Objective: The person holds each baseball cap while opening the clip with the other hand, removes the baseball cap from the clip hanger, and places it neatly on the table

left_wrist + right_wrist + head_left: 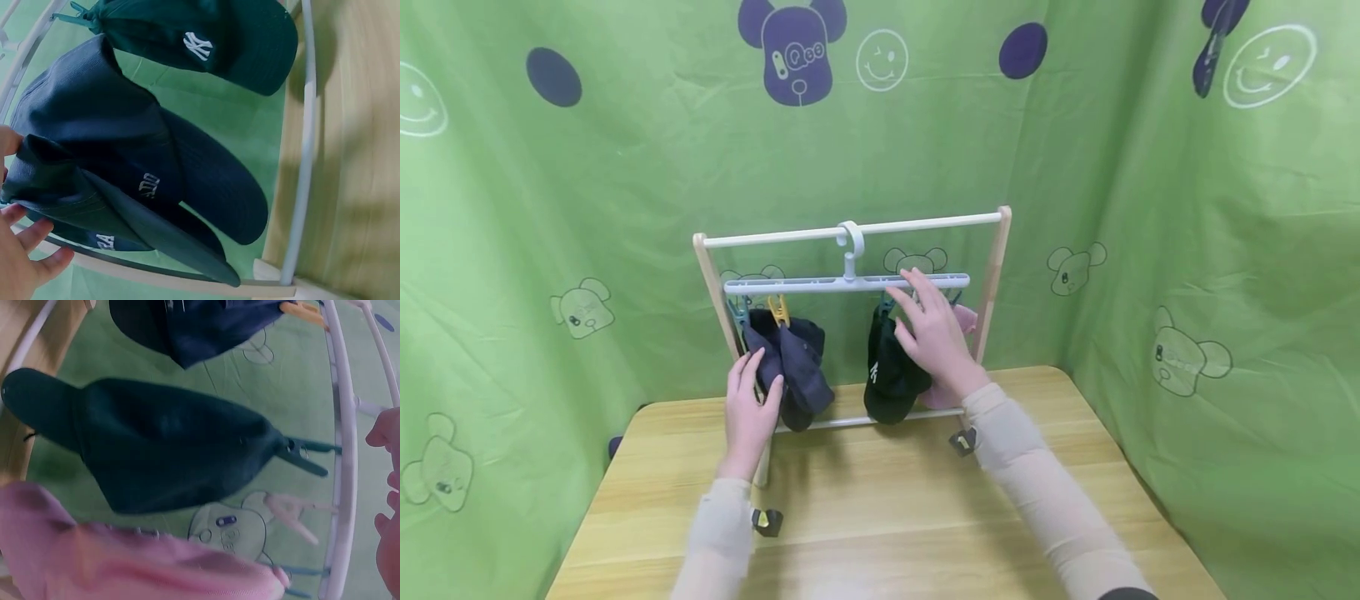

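Observation:
My left hand [750, 410] is at the left side of two dark navy caps [805, 367], its fingers loosely spread and the fingertips right at the nearer cap's edge. In the left wrist view these caps [94, 119] hang with brims down. A teal clothespin [739, 312] and a yellow clothespin [778, 310] hold them to a light grey hanger [820, 286]. My right hand [936, 337] is raised by the hanger's right half, fingers extended and holding nothing. Below it hang a dark green cap [175, 444] and a pink cap [125, 562], both clipped.
The hanger's hook [853, 237] sits on the top bar [925, 224] of a wooden rack standing on a wood-grain table [865, 517]. An unused white clothespin [290, 509] hangs between the green and pink caps. Black pieces [767, 522] lie near the rack's feet. A green printed curtain [625, 208] surrounds the table.

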Available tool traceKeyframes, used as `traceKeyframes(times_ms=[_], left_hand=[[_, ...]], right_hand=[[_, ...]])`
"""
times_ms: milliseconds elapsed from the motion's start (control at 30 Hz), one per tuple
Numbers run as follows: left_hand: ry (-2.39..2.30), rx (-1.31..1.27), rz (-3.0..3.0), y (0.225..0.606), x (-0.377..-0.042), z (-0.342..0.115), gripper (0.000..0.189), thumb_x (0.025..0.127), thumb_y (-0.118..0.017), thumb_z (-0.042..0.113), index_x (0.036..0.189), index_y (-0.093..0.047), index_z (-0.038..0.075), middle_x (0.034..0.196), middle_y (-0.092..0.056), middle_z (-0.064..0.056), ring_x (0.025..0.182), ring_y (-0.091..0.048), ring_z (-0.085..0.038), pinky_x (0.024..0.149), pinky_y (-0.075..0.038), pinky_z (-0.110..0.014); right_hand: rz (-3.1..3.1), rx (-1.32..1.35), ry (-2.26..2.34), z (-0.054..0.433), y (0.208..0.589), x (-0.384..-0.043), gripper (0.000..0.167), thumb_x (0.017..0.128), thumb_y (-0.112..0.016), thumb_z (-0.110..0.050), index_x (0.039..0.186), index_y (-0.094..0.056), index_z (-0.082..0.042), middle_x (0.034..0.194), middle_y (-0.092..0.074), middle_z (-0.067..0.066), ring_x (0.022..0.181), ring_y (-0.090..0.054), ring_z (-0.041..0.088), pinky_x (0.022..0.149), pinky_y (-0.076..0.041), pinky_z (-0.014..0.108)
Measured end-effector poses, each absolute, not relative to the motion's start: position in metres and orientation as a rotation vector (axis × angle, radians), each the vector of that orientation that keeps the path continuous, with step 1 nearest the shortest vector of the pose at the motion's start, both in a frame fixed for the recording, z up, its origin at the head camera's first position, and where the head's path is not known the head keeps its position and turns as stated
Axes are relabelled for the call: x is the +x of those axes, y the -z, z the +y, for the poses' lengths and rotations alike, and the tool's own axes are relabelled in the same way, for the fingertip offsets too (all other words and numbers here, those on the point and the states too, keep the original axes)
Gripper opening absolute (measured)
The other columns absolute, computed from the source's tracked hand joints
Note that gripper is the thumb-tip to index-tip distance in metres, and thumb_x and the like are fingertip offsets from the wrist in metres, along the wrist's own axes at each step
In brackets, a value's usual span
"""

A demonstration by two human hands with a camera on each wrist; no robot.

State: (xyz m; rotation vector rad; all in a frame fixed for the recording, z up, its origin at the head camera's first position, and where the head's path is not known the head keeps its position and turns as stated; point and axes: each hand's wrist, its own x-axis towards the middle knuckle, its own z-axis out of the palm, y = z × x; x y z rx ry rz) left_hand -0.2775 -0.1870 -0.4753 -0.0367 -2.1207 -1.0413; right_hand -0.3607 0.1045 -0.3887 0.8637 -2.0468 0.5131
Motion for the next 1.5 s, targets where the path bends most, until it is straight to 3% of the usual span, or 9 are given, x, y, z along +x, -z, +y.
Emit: traceKeyframes(times_ms=[800,1167,1500], left_hand=[[1.101,-0.014,-2.107,0.510,-0.274,-0.178,0.051,0.085,-0.069,0.011,0.134,-0.057,0.011,0.135,-0.050,-0.025,0.123,-0.052,-0.044,0.104,-0.043,-0.057],[1.171,0.011,-1.975,0.517,-0.273,-0.174,0.051,0.080,-0.064,-0.001,0.130,-0.059,0.008,0.131,-0.056,-0.019,0.118,-0.056,-0.038,0.101,-0.047,-0.051],[1.096,0.002,-1.815,0.526,-0.270,-0.172,0.053,0.074,-0.061,-0.008,0.126,-0.063,0.006,0.121,-0.062,-0.019,0.111,-0.058,-0.034,0.097,-0.043,-0.024]], right_hand=[[-1.958,1.004,-0.539,0.041,0.408,-0.354,0.046,0.084,-0.064,-0.009,0.130,-0.060,-0.007,0.142,-0.050,0.020,0.138,-0.042,0.036,0.113,-0.039,0.050],[-1.970,1.042,-0.528,0.012,0.406,-0.345,0.047,0.085,-0.066,-0.009,0.131,-0.059,-0.009,0.142,-0.051,0.017,0.138,-0.043,0.033,0.115,-0.038,0.045],[-1.969,1.083,-0.581,-0.015,0.400,-0.333,0.043,0.087,-0.065,-0.010,0.130,-0.061,-0.009,0.140,-0.053,0.016,0.137,-0.045,0.033,0.115,-0.038,0.043]])
